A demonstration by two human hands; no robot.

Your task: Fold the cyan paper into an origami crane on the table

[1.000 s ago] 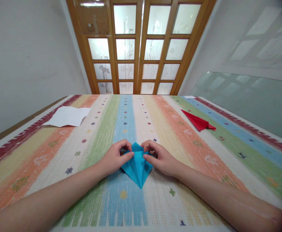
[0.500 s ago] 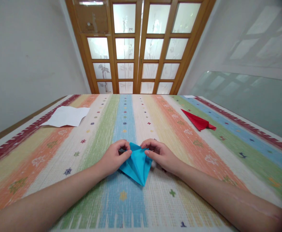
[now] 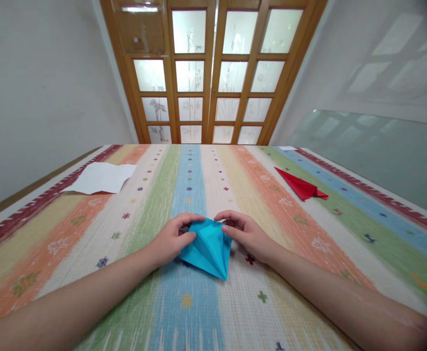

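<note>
A folded blue paper (image 3: pixel 208 248), kite-shaped with its point toward me, lies on the striped tablecloth (image 3: pixel 184 185) near the middle front. My left hand (image 3: pixel 171 239) pinches its upper left edge between thumb and fingers. My right hand (image 3: pixel 244 234) pinches its upper right edge. Both forearms reach in from the bottom corners.
A folded red paper (image 3: pixel 301 185) lies at the right, further back. A white sheet (image 3: pixel 102 176) lies at the back left by the table's edge. Wooden glass-paned doors (image 3: pixel 213 73) stand beyond the far edge. A glass panel (image 3: pixel 381 151) runs along the right.
The blue paper has turned a little, its near point swinging to the right. Both hands kept their hold on its upper edges and shifted slightly with it.
</note>
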